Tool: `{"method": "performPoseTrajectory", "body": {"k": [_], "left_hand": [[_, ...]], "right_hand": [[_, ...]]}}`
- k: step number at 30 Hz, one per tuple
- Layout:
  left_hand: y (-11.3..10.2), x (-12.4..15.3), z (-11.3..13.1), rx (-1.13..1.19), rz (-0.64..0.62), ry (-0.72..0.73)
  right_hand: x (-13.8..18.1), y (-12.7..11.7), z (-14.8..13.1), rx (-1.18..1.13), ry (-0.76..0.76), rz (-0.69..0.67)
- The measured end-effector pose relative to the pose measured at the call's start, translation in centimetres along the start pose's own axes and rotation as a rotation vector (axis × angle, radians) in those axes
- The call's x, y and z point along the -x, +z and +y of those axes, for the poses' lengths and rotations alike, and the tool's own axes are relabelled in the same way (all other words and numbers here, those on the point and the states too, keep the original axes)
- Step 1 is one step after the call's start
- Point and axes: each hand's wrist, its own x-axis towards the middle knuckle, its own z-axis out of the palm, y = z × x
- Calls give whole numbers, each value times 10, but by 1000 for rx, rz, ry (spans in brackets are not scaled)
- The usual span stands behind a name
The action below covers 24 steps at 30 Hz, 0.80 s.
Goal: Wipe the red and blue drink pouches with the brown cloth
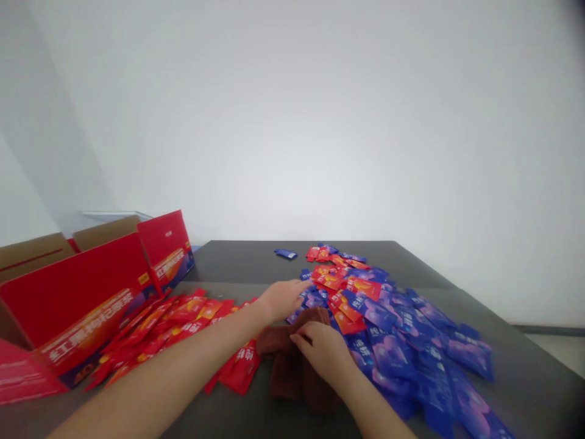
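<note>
My left hand [284, 299] reaches forward to the left edge of a mixed pile of sachets, fingers stretched out, their tips at red sachets [329, 277] and blue sachets [315, 299]. Whether the fingertips press on a sachet is hard to make out. Closer to me, my right hand [323, 352] has its thumb and fingers closed on a crumpled brown cloth [286, 375], which lies on the dark table [237, 259] between the sachet heaps. Part of the cloth is hidden under that hand.
A red cardboard box [91, 286] with its flaps up stands at the left. Red sachets [183, 314] are heaped before it, partly behind my left forearm. Many blue-purple sachets [395, 353] spread along the right. One blue sachet [286, 253] lies apart farther back. A white wall [292, 122] rises behind the table.
</note>
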Motion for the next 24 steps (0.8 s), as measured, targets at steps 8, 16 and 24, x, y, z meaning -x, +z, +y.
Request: {"method": "performPoseTrajectory", "body": {"k": [8, 16, 24], "left_hand": [[30, -69, 72, -63, -201, 83], [36, -66, 80, -122, -275, 109], [23, -53, 60, 16, -128, -20]], "right_hand": [[0, 3, -2, 18, -9, -34], [3, 5, -2, -20, -53, -44], [3, -5, -6, -97, -35, -47]]}}
